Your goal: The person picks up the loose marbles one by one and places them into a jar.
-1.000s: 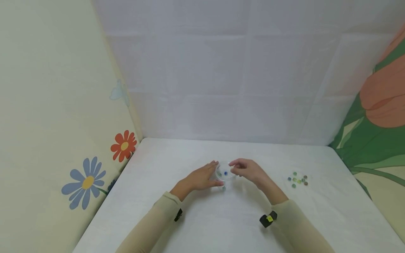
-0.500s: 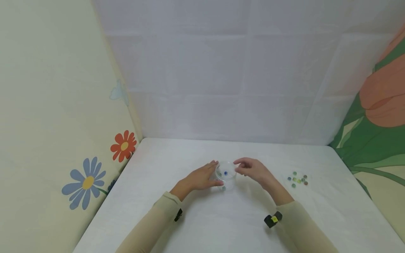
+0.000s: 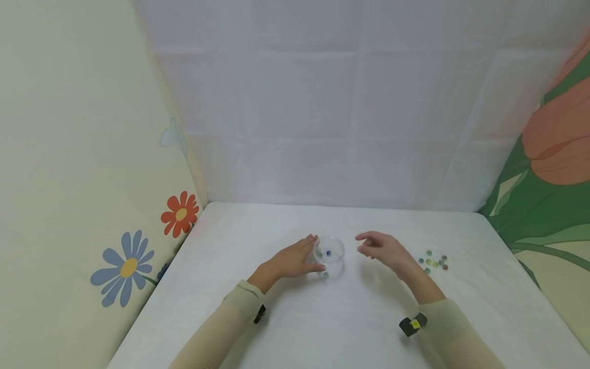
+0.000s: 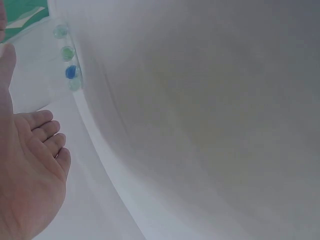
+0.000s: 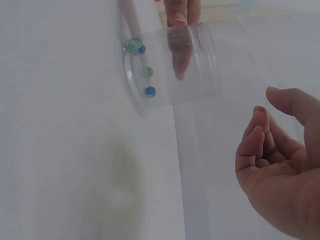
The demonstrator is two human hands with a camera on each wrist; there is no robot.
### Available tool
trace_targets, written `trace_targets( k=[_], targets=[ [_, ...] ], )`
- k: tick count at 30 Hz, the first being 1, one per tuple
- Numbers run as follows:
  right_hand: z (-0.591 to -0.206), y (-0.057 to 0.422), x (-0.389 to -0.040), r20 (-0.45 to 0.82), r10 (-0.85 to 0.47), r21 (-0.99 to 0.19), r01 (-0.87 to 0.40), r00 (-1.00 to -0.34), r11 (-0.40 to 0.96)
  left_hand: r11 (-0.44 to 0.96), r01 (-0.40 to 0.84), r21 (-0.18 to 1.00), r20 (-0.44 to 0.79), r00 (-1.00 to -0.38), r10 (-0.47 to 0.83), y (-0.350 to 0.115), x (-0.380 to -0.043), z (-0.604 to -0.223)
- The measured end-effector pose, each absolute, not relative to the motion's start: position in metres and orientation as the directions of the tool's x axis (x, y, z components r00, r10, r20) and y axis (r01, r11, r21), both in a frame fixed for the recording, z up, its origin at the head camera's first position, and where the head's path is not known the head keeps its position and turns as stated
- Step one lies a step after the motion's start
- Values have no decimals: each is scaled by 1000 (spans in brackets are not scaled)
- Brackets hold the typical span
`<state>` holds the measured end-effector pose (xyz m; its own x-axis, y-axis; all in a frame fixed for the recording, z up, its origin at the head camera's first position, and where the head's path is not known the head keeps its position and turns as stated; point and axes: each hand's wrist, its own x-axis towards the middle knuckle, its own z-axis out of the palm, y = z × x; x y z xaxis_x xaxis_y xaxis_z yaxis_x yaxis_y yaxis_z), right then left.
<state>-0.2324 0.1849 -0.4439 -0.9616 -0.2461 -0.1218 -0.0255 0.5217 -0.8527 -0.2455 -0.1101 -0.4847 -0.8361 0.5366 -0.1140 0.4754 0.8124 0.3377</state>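
Note:
A clear jar [image 3: 340, 261] stands upright on the white table in the head view. Glass marbles, among them a blue marble [image 3: 329, 253] and a green marble [image 4: 67, 53], lie at its bottom. My left hand [image 3: 289, 260] holds the jar from the left, thumb in front and the other fingers behind. Through the clear wall, the right wrist view shows part of this hand beyond the jar. To the right of the jar, apart from it, is my right hand [image 3: 387, 252]. Its fingers are loosely curled with nothing between thumb and fingertips [image 5: 258, 111].
Several loose marbles [image 3: 435, 264] lie grouped on the white table [image 3: 295, 328], right of my right hand. A white sheet [image 3: 295, 128] hangs behind the table. Flower-patterned cloths stand on the left [image 3: 55, 154] and right.
My right hand has drawn back from over the jar's mouth, moving right and away from it. The left hand and jar have stayed in place.

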Motion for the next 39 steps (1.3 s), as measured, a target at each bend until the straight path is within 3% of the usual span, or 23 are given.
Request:
trace_targets(
  k=[39],
  targets=[
    [-443, 294, -205, -98, -154, -788, -18, -983, 616, 804, 479, 352, -119, -829, 546, -112, -245, -484]
  ],
)
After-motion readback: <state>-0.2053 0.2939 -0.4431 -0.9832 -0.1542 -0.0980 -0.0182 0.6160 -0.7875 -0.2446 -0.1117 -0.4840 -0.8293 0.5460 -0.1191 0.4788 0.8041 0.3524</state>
